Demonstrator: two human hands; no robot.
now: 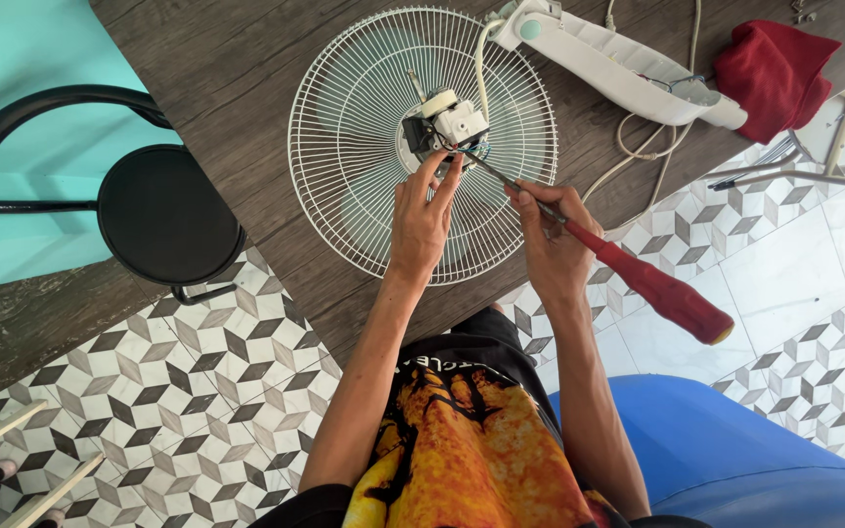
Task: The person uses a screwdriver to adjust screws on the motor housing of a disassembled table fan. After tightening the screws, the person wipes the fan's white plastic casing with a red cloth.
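Right hand grips one red-handled screwdriver. Left hand pinches one fan motor on one white fan grille.

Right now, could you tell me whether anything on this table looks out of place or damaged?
Yes: the fan is taken apart. Its white grille lies flat with the motor bare on it, and the white housing lies detached at the table edge, loose wires trailing. A red cloth hangs over the edge.

No pkgs, no labels, no signs, no screens in view
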